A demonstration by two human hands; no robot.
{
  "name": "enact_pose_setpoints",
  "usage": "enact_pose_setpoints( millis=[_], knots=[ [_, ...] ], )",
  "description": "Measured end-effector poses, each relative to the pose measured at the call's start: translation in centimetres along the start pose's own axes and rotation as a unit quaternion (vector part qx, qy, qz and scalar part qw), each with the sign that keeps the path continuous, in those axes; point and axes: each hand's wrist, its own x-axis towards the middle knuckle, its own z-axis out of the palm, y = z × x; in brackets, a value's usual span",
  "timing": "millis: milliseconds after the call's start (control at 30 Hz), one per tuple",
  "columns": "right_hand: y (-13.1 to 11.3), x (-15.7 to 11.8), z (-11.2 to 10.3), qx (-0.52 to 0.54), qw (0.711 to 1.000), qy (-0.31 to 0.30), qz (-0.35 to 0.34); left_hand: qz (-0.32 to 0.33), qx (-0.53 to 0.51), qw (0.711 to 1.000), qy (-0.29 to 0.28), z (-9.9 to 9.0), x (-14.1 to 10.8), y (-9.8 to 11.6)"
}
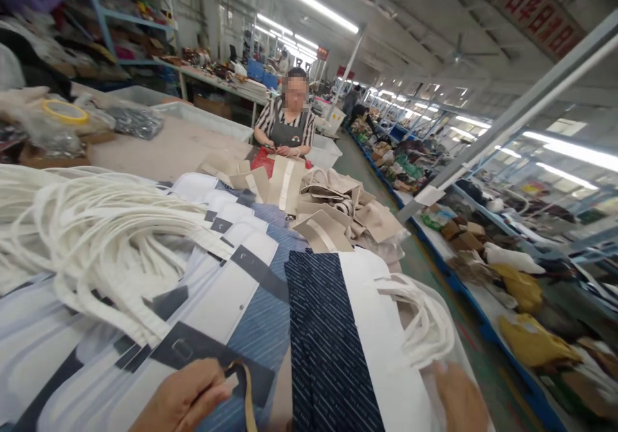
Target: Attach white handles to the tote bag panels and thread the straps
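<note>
Tan strap (248,390) held in left hand (181,396), right hand (459,398) touching navy-striped bag (328,342).

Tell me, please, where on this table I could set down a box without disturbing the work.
Bare tabletop shows at the far end, between the plastic bin and the beige bag pieces. Nearer, striped bag panels and white rope handles crowd the table.
</note>
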Motion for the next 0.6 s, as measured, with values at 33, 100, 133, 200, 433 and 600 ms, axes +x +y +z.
enact_pose_setpoints(
  millis=[33,100,133,200,433,600],
  knots=[
    [-1.5,-0.7,-0.2,0.005,1.000,-0.004,-0.009,0.032,0.021,0.999,0.029,-0.6,0.4,0.7],
    [-6.0,-3.3,-0.2,0.069,0.994,-0.033,-0.074,0.101,0.071,0.989,0.083,-1.6,1.3,2.0],
    [-8.7,-5.2,-0.1,0.132,0.980,-0.074,-0.132,0.128,0.098,0.982,0.096,-2.0,1.7,2.4],
    [-14.4,-10.1,0.4,0.263,0.906,-0.183,-0.275,0.170,0.146,0.969,0.106,-2.6,2.3,2.8],
    [-25.4,-22.7,1.9,0.315,0.656,-0.315,-0.610,0.185,0.244,0.948,0.091,-4.0,2.1,2.5],
    [-26.7,-23.7,3.6,0.296,0.645,-0.271,-0.650,0.124,0.235,0.962,0.070,-4.4,1.1,1.0]
  ],
)
